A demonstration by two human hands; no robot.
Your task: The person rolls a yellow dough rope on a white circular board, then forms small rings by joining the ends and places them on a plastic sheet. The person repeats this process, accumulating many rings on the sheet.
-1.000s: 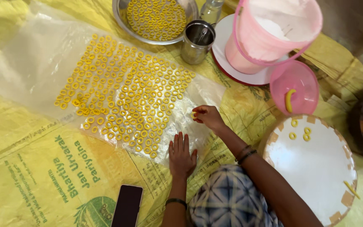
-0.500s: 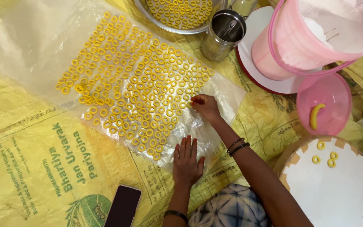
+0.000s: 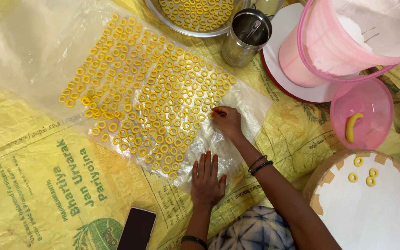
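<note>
**Yellow rings laid out on a clear sheet, hands at its near edge**

The right hand has its fingers pinched together at the near right corner of the spread, its fingertips touching a yellow dough ring; whether it actually grips that ring I cannot tell. Dark bangles circle the wrist. The left hand lies flat and open, palm down, fingers spread, pressing on a bare part of the clear plastic sheet just below the last rings, holding nothing.

The rows of rings stretch away from both hands, up and to the left across the sheet, touching one another in places. The sheet rests on yellow printed sacks that cover the floor. A dark phone lies on the sack near the left forearm.

Beyond the spread stands a steel bowl holding more rings, and beside it a steel cup with a utensil inside. To the right, a pink bucket stands on a white plate. Nearer is a pink lid with a curved yellow dough piece, then a round white board carrying a few rings.
</note>
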